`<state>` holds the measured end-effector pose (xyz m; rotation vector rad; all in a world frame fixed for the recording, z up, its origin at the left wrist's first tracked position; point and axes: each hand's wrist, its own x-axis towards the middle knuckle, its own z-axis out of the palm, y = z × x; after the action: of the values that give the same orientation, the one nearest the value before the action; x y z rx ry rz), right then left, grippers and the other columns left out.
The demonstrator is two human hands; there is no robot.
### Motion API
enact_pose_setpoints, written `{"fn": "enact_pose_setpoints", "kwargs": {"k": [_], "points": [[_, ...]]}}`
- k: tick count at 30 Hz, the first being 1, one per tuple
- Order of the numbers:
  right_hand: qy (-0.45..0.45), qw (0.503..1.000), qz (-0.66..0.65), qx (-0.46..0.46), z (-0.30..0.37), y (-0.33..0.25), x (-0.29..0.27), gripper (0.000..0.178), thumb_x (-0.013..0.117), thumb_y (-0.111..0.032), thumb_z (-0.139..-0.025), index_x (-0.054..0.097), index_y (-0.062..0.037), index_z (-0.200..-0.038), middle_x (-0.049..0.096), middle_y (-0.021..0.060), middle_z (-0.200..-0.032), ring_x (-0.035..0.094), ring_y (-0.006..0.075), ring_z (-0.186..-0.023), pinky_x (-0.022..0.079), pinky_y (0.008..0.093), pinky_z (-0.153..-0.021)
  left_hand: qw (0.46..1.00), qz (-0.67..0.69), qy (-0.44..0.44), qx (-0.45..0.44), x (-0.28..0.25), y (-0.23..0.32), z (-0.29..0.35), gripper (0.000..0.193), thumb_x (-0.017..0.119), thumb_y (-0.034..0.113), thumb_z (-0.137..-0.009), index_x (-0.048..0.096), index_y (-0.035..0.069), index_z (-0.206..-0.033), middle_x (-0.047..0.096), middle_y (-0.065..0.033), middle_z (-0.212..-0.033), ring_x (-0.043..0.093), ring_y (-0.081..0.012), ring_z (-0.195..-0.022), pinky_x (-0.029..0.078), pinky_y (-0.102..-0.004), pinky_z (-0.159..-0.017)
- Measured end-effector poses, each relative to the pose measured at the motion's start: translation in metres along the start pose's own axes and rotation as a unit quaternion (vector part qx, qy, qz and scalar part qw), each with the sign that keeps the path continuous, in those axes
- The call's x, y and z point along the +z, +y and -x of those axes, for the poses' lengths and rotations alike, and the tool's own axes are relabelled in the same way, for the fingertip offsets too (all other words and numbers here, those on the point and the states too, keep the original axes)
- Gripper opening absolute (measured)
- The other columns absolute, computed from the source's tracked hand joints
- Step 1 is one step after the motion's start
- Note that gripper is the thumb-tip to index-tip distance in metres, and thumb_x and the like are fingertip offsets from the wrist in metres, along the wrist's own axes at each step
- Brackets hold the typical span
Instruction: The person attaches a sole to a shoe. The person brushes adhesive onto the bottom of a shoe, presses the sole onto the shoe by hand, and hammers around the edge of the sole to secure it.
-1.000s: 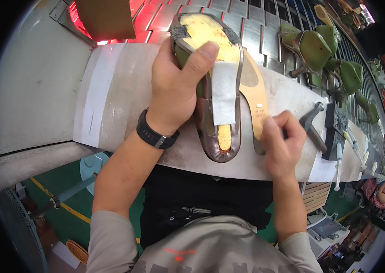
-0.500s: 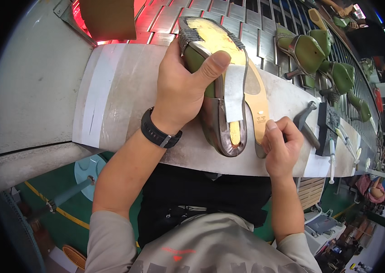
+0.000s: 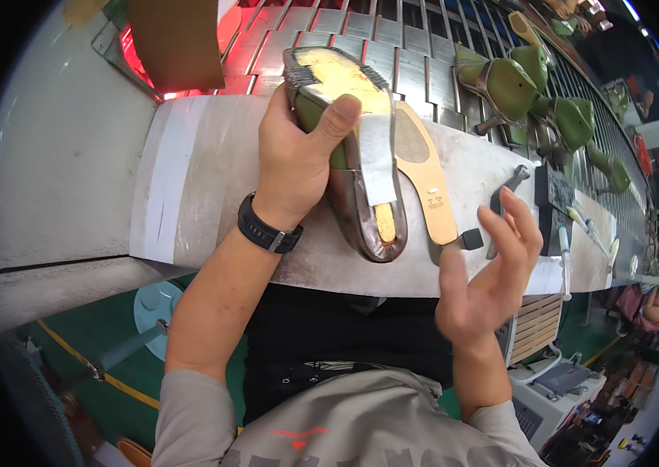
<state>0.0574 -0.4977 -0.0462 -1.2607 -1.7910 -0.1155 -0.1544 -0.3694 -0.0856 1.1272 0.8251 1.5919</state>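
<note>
My left hand (image 3: pixel 298 159) grips an upturned shoe (image 3: pixel 345 202) on a green last, thumb across its underside. Yellow filler (image 3: pixel 345 71) shows at the toe and heel, and a whitish strip (image 3: pixel 378 159) runs along the middle. My right hand (image 3: pixel 493 276), slightly blurred, has its fingers spread with nothing between them. Left of those fingers a tan sole piece (image 3: pixel 427 187) lies on the bench, partly behind the shoe. Between it and the hand sits a small black block (image 3: pixel 471 239). A dark metal tool like a hammer (image 3: pixel 510 183) lies beyond, partly hidden by the fingers.
Several green lasts with shoe parts (image 3: pixel 504 87) rest on the metal conveyor (image 3: pixel 423 70) at far right. A black box (image 3: pixel 553 194) and thin white-handled tools (image 3: pixel 564 265) are at the bench's right. Red light glows behind a brown panel (image 3: pixel 178 43) at far left.
My right hand has opened from a pinch beside the sole piece and turned upward, uncovering the black block. The shoe appears slightly further left in view, still in my left hand.
</note>
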Motion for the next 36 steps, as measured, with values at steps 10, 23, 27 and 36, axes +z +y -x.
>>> {"fn": "enact_pose_setpoints", "kwargs": {"k": [10, 23, 27, 36], "points": [[-0.105, 0.994, -0.032, 0.025, -0.02, -0.05, -0.009, 0.071, 0.09, -0.031, -0.071, 0.067, -0.0154, -0.137, 0.054, 0.0222, -0.14, 0.053, 0.0412, -0.125, 0.041, 0.052, -0.104, 1.0, 0.011, -0.015, -0.008, 0.001, -0.016, 0.003, 0.058, 0.077, 0.038, -0.099, 0.055, 0.0, -0.136, 0.065, -0.0063, -0.124, 0.061, -0.0153, -0.11, 0.05, -0.0319, -0.098], [-0.125, 0.991, -0.036, 0.014, -0.008, -0.047, -0.012, 0.071, 0.085, -0.038, -0.081, 0.058, -0.0128, -0.141, 0.05, 0.0222, -0.143, 0.05, 0.0413, -0.131, 0.039, 0.0583, -0.11, 0.999, 0.025, -0.032, -0.004, 0.006, -0.008, 0.007, 0.064, 0.074, 0.047, -0.099, 0.053, -0.001, -0.137, 0.066, -0.0082, -0.125, 0.064, -0.0177, -0.111, 0.051, -0.0339, -0.099], [-0.119, 0.989, -0.086, 0.016, -0.022, -0.024, -0.021, 0.056, 0.085, -0.028, -0.082, 0.064, -0.0065, -0.129, 0.06, 0.0219, -0.129, 0.06, 0.0392, -0.12, 0.048, 0.0516, -0.103, 0.999, 0.033, -0.041, -0.004, 0.003, -0.013, 0.001, 0.062, 0.071, 0.047, -0.101, 0.055, -0.001, -0.136, 0.067, -0.0093, -0.126, 0.065, -0.0182, -0.112, 0.052, -0.0342, -0.099], [-0.001, 0.841, -0.419, 0.343, 0.027, 0.06, 0.004, 0.027, 0.072, -0.023, -0.101, 0.07, 0.0032, -0.109, 0.075, 0.0072, -0.091, 0.067, 0.0096, -0.076, 0.055, 0.0278, -0.071, 0.998, 0.028, -0.046, -0.03, -0.004, -0.01, 0.007, 0.062, 0.061, 0.053, -0.105, 0.056, 0.0, -0.136, 0.07, -0.0093, -0.117, 0.07, -0.0191, -0.1, 0.059, -0.0371, -0.089]]}}
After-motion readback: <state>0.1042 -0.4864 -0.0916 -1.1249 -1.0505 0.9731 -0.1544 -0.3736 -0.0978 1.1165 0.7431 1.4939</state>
